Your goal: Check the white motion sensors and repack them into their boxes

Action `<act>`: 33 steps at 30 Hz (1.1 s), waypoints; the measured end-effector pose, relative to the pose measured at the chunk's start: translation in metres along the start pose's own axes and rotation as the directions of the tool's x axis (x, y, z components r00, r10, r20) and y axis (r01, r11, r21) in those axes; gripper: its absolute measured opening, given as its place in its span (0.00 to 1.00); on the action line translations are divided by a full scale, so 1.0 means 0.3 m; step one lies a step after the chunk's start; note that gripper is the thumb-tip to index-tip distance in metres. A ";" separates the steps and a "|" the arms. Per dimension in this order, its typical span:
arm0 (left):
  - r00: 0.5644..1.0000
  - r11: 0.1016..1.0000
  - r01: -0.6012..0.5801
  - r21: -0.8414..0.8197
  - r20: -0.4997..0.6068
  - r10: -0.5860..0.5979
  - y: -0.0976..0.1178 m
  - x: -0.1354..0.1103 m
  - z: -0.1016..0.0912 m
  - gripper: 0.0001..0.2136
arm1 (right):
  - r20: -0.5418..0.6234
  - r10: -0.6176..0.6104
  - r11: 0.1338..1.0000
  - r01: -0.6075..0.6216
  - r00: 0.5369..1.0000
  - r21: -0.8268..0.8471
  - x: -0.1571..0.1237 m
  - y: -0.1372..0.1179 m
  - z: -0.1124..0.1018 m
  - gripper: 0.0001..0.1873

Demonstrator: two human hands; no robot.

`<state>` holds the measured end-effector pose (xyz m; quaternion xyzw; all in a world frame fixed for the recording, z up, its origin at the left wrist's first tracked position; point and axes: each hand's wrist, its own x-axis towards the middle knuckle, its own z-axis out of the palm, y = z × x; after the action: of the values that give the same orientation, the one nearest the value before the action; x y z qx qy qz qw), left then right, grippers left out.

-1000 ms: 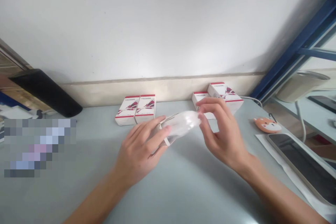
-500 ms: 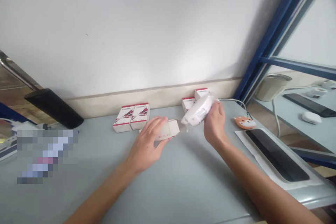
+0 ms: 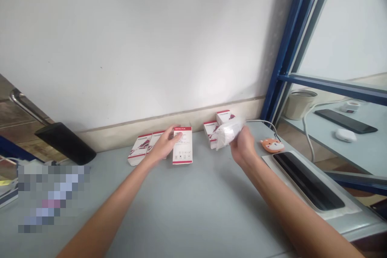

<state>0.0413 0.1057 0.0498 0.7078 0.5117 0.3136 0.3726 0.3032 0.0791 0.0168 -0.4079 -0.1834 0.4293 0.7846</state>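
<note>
Head view: a white DETECTOR box [image 3: 182, 151] is stood upright near the back edge of the worktop [image 3: 187, 213], touched by the spread left hand [image 3: 163, 144], while a plastic-wrapped white device [image 3: 226, 132] is gripped outside it by the curled right hand [image 3: 243, 147], four other boxes [image 3: 216, 127] being lined along that edge.

Upright box [image 3: 182, 146]: "DETECTOR" in white capitals on the red band [image 3: 179, 128] across its top, the one legible word in view. Under it, lines of fine print, too small to read, then a row of tiny pictograms near the bottom edge, also unclear, above a thin red strip. Leaning boxes to the left [image 3: 139, 149] and the pair to the right [image 3: 211, 133] carry red bands too; their print is unreadable at this angle.
</note>
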 end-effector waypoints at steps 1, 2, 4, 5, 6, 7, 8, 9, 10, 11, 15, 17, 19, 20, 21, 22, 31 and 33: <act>0.998 1.000 0.014 0.013 0.056 -0.015 -0.004 0.002 -0.002 0.28 | -0.019 0.031 0.999 -0.032 0.999 -0.004 -0.005 -0.003 0.005 0.09; 0.994 0.999 0.021 0.029 0.107 -0.024 -0.009 0.002 0.001 0.27 | -0.040 0.065 0.998 -0.065 0.997 -0.008 -0.012 -0.005 0.010 0.09; 0.986 0.998 0.013 0.064 0.164 -0.023 -0.018 0.008 0.017 0.25 | -0.073 0.100 0.995 -0.102 0.992 -0.017 -0.026 -0.010 0.019 0.10; 0.986 0.996 -0.002 0.084 0.165 -0.012 -0.023 0.016 0.027 0.24 | -0.083 0.103 0.994 -0.105 0.991 -0.024 -0.034 -0.010 0.022 0.10; 0.988 0.994 -0.020 0.106 0.154 0.003 -0.026 0.026 0.037 0.23 | -0.093 0.100 0.994 -0.103 0.991 -0.033 -0.040 -0.009 0.024 0.09; 0.990 0.991 -0.041 0.129 0.139 0.023 -0.027 0.039 0.044 0.23 | -0.101 0.092 0.994 -0.097 0.991 -0.045 -0.046 -0.006 0.023 0.08; 0.991 0.986 -0.064 0.152 0.128 0.045 -0.026 0.054 0.048 0.21 | -0.111 0.080 0.994 -0.087 0.991 -0.060 -0.050 -0.003 0.022 0.07; 0.991 0.980 -0.088 0.177 0.119 0.068 -0.022 0.066 0.052 0.20 | -0.123 0.064 0.994 -0.074 0.990 -0.077 -0.053 0.000 0.020 0.06; 0.990 0.973 -0.113 0.201 0.111 0.092 -0.014 0.073 0.055 0.19 | -0.135 0.044 0.994 -0.057 0.990 -0.096 -0.056 0.003 0.018 0.05; 0.988 0.965 -0.137 0.223 0.100 0.117 -0.004 0.072 0.060 0.17 | -0.145 0.023 0.992 -0.040 0.989 -0.116 -0.060 0.004 0.017 0.05; 0.974 0.940 -0.224 0.256 0.026 0.225 0.048 -0.056 0.140 0.19 | -0.133 -0.047 0.983 0.022 0.990 -0.184 -0.100 -0.006 0.024 0.09; 0.954 0.947 -0.300 0.113 0.045 0.297 0.071 -0.178 0.206 0.23 | -0.107 -0.036 0.983 0.016 0.994 -0.182 -0.148 -0.009 0.037 0.09; 0.948 0.947 -0.243 -0.210 0.157 0.278 0.083 -0.294 0.259 0.35 | -0.082 0.043 0.984 -0.056 0.996 -0.166 -0.212 0.001 0.051 0.09; 0.954 0.935 -0.165 -0.315 0.189 0.232 0.082 -0.339 0.272 0.36 | -0.064 0.099 0.979 -0.108 0.993 -0.171 -0.245 0.011 0.056 0.09; 0.963 0.915 -0.108 -0.389 0.187 0.194 0.075 -0.372 0.275 0.35 | -0.036 0.150 0.970 -0.155 0.988 -0.187 -0.278 0.024 0.060 0.09; 0.975 0.889 -0.065 -0.454 0.159 0.152 0.063 -0.392 0.268 0.31 | 0.000 0.196 0.959 -0.191 0.981 -0.210 -0.307 0.039 0.061 0.08; 0.957 0.465 0.087 -0.881 -0.056 -0.284 -0.040 -0.324 0.049 0.26 | 0.549 0.411 0.807 -0.011 0.727 -0.590 -0.385 0.058 0.027 0.17; 0.962 0.414 0.105 -0.904 -0.012 -0.271 -0.029 -0.326 0.036 0.27 | 0.607 0.507 0.766 0.003 0.612 -0.643 -0.407 0.055 0.026 0.26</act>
<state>0.0186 0.0115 0.0305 0.3133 0.3711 0.5469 0.6819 0.2209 -0.0128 0.0159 -0.4349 -0.5511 0.5918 0.3961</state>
